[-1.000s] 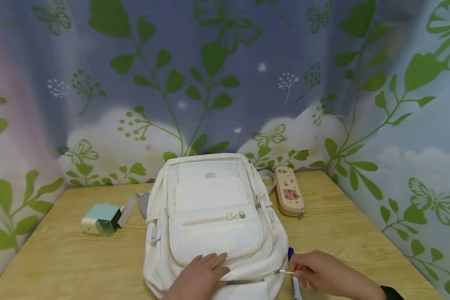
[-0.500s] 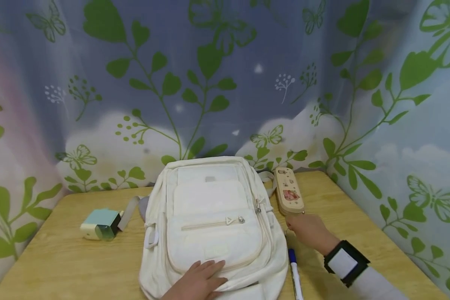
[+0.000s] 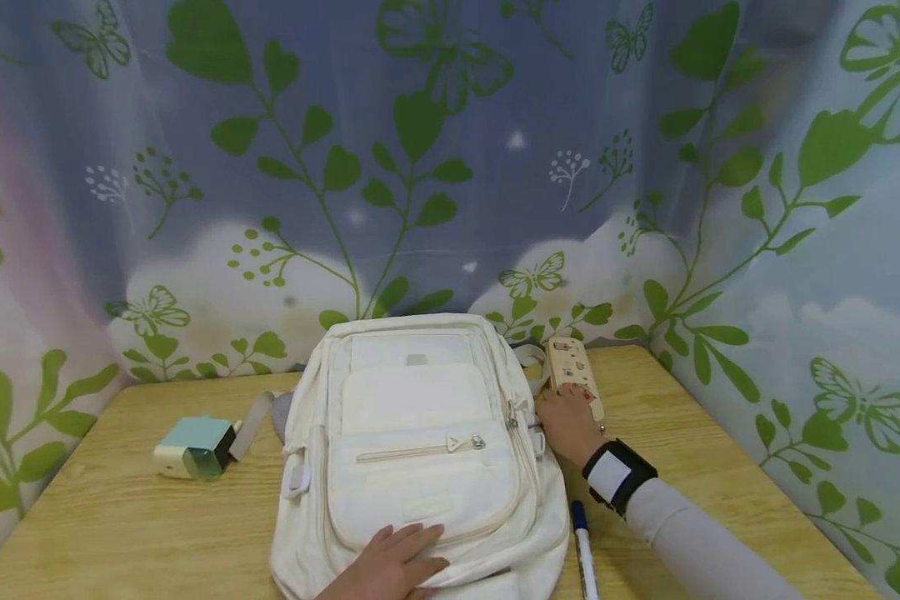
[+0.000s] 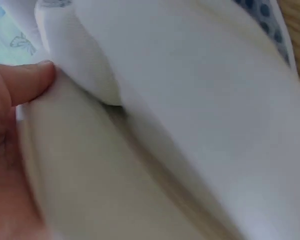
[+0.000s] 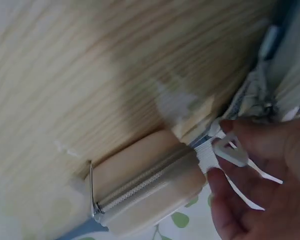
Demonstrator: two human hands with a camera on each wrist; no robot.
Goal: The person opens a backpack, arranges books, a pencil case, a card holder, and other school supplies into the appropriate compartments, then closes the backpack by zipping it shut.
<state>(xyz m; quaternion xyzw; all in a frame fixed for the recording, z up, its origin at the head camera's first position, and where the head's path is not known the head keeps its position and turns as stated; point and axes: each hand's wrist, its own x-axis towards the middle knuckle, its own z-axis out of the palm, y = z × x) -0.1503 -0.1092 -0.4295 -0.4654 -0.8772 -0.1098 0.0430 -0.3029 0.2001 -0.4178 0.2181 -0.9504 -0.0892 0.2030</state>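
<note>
A white backpack (image 3: 420,400) is on the wooden table, front pockets facing up. My left hand (image 3: 390,562) rests on its lower front, fingers spread over the fabric. In the left wrist view the thumb (image 4: 32,82) lies along the edge of a fabric fold; the other fingers are hidden. My right hand (image 3: 570,421) is at the backpack's right side, next to the beige pencil case (image 3: 570,358), which it partly covers. The right wrist view shows a white triangular zipper pull (image 5: 231,151) between thumb and curved fingers, with a gap around it.
A blue-capped marker (image 3: 583,546) lies right of the backpack. At the left is a small teal and cream box-shaped object (image 3: 195,446) with a dark side. A strap (image 3: 251,425) sticks out on the backpack's left. A patterned curtain (image 3: 450,167) hangs behind the table.
My right hand has left the zipper pull at the backpack's lower right and moved up and away along its side to near the pencil case. The left hand stays on the lower front.
</note>
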